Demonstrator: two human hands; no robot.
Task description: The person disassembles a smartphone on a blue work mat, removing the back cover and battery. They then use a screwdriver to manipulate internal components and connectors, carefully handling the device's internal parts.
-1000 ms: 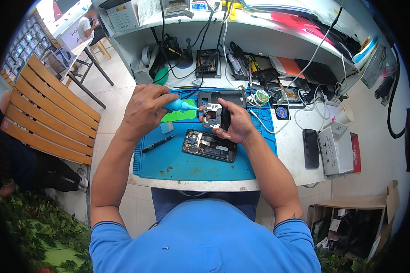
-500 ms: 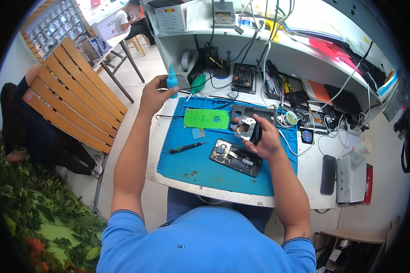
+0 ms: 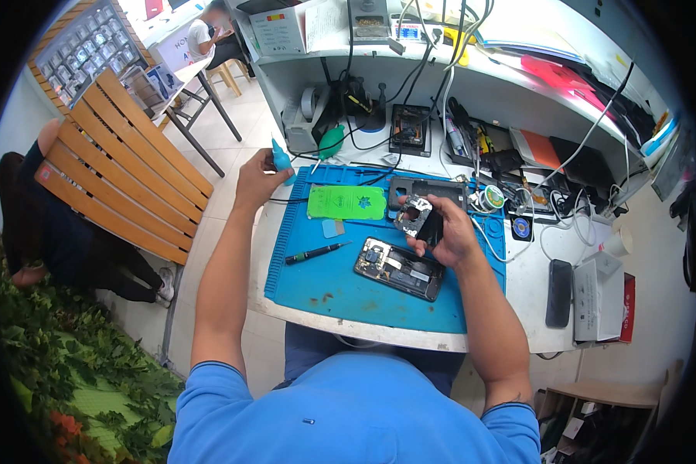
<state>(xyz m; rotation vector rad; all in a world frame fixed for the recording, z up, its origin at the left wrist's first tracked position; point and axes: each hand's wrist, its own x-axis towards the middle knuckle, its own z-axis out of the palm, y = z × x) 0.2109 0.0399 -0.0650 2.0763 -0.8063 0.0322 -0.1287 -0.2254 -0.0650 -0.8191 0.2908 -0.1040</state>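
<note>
My left hand is closed around a small light-blue bottle with a pointed nozzle, held above the mat's far left corner. The bottle tilts slightly to the left. In my right hand is a silvery phone inner plate with a round opening, and a black piece lies against the palm. Below that hand, an opened phone rests on the blue work mat with its inner parts showing. A screwdriver and a bright green sheet lie to its left.
A dark phone back shell lies at the mat's far side. Beyond stand a green air blower and a solder spool. Loose cables hang from the shelf. A black phone and white box are at the right.
My left hand has lowered slightly and shifted left, and the bottle has gone from upright to tilted left. My right hand holds the plate in nearly the same place, turned a little.
</note>
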